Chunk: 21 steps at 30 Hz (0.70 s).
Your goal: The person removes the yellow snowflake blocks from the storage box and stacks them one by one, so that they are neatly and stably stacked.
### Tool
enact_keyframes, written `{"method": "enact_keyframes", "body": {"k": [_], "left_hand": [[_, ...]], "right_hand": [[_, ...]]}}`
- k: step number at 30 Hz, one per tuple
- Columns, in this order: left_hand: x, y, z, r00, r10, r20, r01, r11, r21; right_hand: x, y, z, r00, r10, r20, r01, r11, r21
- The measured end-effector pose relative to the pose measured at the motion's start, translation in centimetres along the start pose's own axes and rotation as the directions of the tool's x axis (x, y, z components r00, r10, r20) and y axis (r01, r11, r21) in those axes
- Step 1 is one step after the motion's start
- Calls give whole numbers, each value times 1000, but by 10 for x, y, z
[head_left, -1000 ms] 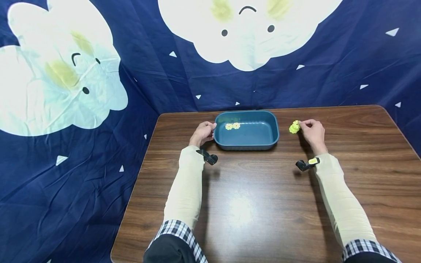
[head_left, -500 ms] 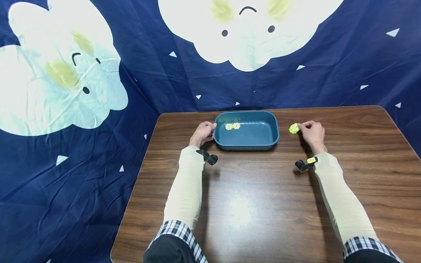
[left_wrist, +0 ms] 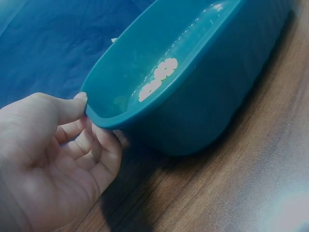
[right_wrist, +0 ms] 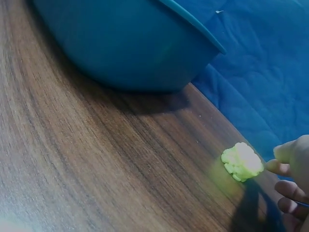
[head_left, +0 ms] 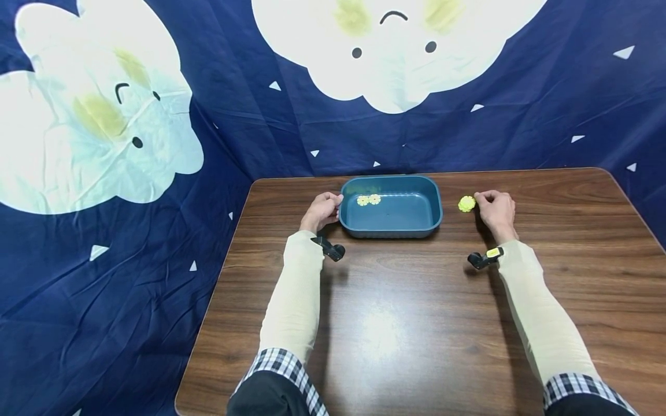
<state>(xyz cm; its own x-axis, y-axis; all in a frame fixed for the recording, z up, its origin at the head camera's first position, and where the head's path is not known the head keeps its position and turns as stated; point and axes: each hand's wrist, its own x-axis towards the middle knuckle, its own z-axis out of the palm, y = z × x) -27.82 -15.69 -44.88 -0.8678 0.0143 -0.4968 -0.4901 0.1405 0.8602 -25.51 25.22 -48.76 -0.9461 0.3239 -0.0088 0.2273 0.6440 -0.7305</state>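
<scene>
With thumb and curled fingers, my left hand (left_wrist: 63, 150) pinches the left end of the blue-green plastic basin (head_left: 390, 234), which stands on the table. Two pale yellow flower-shaped pieces (left_wrist: 164, 69) lie side by side on the basin's floor at its left. To the right of the basin is a small stack of bright yellow-green flower-shaped pieces (right_wrist: 243, 162) on the table; how many layers it has is hard to tell. My right hand (head_left: 498, 214) is just right of this stack, thumb and index fingertips a little apart from it and holding nothing visible.
The brown wood-grain table (head_left: 395, 300) carries the basin and the stack near its far edge. Behind and to the left hangs a dark blue cloth (head_left: 234, 104) with white cloud faces. A small black camera (head_left: 333, 249) is strapped to each wrist.
A yellow flower piece pinched upright in my right fingers came down onto the yellow-green stack, and the fingers have let go, drawing slightly right. My left hand and the basin stayed put.
</scene>
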Motion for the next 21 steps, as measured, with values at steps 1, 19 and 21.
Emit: {"method": "enact_keyframes", "body": {"k": [1,19,21], "left_hand": [[0,0,0,1000,0,-1,0,1000,1],[1,-1,0,1000,-7,-2,7,1000,7],[1,-1,0,1000,-6,-3,6,1000,6]], "right_hand": [[0,0,0,1000,0,-3,0,1000,4],[-3,-20,0,991,-95,-99,102,992,70],[-3,-25,2,985,-123,-118,133,988,79]]}}
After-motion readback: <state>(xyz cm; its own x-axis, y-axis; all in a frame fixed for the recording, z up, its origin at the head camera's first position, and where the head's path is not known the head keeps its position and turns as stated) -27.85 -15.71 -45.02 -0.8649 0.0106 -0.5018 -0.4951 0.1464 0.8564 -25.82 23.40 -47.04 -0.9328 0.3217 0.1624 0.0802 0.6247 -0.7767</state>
